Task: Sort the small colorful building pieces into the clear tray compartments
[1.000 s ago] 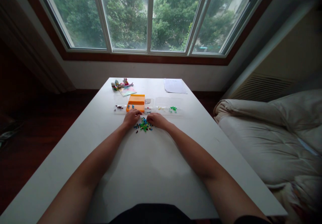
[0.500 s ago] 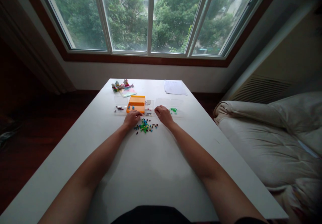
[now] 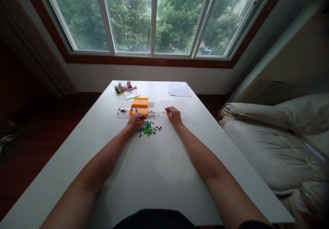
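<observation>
Head view: our right hand (image 3: 174, 116) nears the clear box (image 3: 162, 105), our left hand (image 3: 135, 121) the small bricks (image 3: 148, 129); neither grip readable. Snagging could spill pieces.

The place looked like a room in a home. A wide window (image 3: 169, 20) with sliding panes in a reddish-brown frame (image 3: 149, 61) filled the far wall, with leafy green trees behind the glass and part of a building showing between them. A long curtain (image 3: 33, 47) hung at the left. On the right stood a padded, cream-coloured sofa or bed (image 3: 272, 143) with creased fabric, near a pale panel with a slatted vent (image 3: 267, 90). The floor (image 3: 43, 143) was dark, glossy and reddish, like wood. A plain white desk (image 3: 154, 177) stood before the window, with small colourful figurines (image 3: 124, 87) at its far left corner.
</observation>
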Demonstrator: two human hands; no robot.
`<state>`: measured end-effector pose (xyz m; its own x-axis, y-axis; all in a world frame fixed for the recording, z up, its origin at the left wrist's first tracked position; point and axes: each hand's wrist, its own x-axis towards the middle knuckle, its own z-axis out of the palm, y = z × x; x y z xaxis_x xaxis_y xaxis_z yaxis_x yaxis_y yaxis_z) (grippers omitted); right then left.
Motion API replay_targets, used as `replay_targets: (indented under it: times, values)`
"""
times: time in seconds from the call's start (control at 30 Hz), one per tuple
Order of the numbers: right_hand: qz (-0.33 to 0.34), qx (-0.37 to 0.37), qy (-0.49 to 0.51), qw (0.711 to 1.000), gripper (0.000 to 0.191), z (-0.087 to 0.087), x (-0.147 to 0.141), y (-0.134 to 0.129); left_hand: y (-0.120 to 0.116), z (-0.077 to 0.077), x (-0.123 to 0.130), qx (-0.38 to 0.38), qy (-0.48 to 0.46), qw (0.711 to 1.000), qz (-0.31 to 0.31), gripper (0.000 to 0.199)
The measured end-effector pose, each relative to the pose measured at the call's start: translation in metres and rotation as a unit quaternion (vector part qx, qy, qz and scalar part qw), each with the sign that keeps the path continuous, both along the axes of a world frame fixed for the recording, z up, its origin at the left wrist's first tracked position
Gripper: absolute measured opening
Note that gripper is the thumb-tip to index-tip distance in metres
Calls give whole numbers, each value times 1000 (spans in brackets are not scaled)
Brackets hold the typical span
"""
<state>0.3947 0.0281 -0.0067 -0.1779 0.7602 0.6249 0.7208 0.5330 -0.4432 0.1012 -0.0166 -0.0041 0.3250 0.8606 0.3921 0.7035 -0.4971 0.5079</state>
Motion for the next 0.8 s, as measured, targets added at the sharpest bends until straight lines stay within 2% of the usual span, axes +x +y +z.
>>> replay_targets:
  times: [0.13, 0.23, 0.37, 0.8]
  values:
    - [32, 6, 4, 999, 20, 0, -7, -10, -3, 2, 2, -20, 2, 999, -44, 27]
    - [61, 6, 3, 998, 19, 2, -14, -16, -5, 3, 2, -26, 10, 998, -55, 24]
    - [77, 1, 5, 997, 19, 4, -19, -22, -4, 2, 2, -22, 14, 999, -31, 21]
    - [73, -27, -4, 997, 19, 11, -22, -31, -3, -1, 2, -6, 21, 999, 26, 15]
